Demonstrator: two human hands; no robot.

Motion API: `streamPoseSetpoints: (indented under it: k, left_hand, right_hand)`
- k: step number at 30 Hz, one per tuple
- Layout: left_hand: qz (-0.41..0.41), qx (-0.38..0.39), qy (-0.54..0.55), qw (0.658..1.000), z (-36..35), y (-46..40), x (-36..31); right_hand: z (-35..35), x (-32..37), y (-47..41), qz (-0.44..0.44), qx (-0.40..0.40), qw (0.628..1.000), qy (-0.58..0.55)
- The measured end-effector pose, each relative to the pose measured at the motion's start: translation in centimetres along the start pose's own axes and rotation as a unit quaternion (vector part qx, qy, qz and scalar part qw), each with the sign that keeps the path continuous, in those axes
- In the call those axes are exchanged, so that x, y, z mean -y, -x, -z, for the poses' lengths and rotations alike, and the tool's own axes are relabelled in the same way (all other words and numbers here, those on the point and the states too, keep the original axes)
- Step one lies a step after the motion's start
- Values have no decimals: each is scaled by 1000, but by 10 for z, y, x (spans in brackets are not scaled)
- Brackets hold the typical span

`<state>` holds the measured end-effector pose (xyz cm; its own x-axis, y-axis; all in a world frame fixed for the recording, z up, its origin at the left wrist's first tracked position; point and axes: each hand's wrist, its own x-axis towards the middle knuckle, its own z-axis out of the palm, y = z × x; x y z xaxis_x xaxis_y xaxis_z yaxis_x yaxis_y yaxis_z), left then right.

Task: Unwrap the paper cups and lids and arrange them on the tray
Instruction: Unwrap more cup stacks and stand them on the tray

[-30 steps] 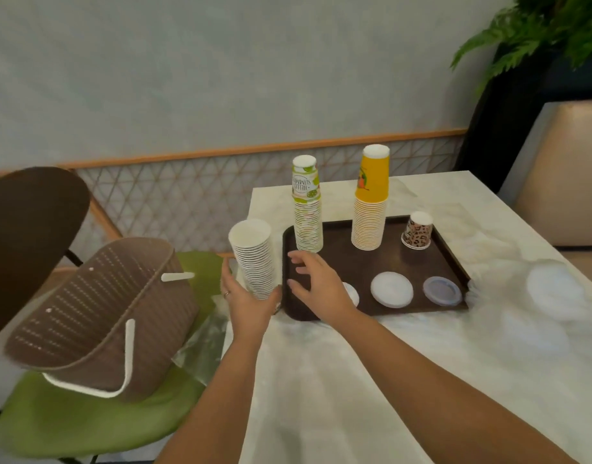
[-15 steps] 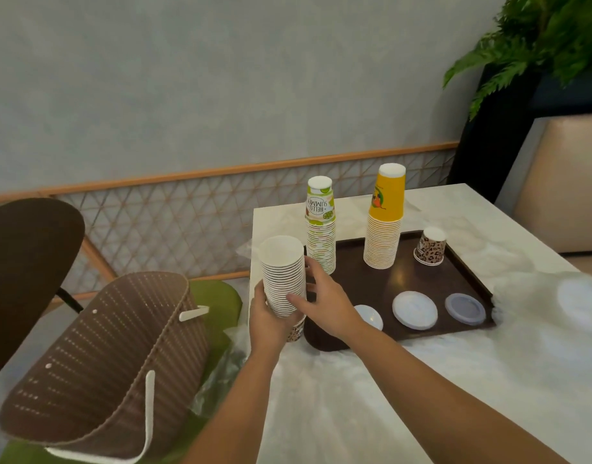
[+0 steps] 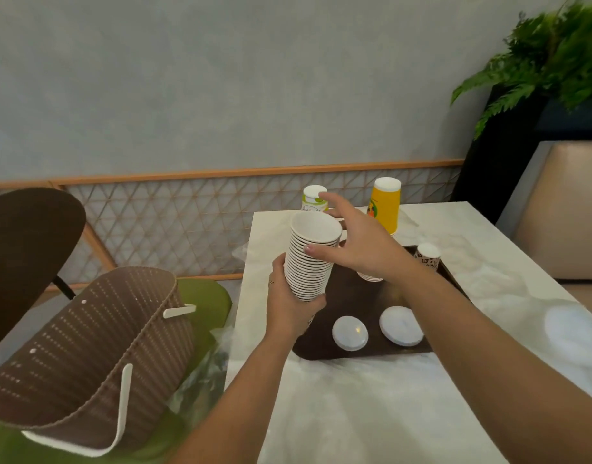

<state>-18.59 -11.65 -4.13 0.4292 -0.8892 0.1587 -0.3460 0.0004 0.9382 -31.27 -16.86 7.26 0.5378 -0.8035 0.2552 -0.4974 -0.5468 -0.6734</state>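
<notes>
You've lifted the white cup stack (image 3: pixel 309 259) off the bench (image 3: pixel 371 406), left hand (image 3: pixel 289 308) gripping its base above the tray (image 3: pixel 361 296), right hand (image 3: pixel 358 244) open beside the rim, so placing comes next.

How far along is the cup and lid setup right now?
Done: the yellow cup stack, green-print stack and two lids sit on the tray. In hand: the left hand grips the white cup stack, right hand open beside it. Left: setting it down.
</notes>
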Motion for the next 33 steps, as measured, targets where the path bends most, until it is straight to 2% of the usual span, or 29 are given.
streamPoseSetpoints:
  k: [7, 13, 18, 21, 27, 33]
  left_hand:
    - [-25, 23, -11, 999, -45, -3, -18]
    - [3, 59, -4, 998, -74, -7, -28]
    - [14, 66, -1, 998, -95, -12, -32]
    - [19, 63, 6, 998, -105, -15, -33]
    - [29, 55, 36, 997, -124, -25, -41]
    - [27, 52, 40, 997, -148, -39, -50]
  right_hand:
    - [40, -27, -2, -9, 34, 997, 65]
    - [67, -53, -1, -14, 31, 998, 58]
    - [98, -67, -5, -21, -9, 1000, 7]
    - [118, -82, -9, -40, -12, 997, -62]
    - [149, -121, -9, -75, 58, 984, -149]
    - [157, -166, -7, -123, 116, 969, -181]
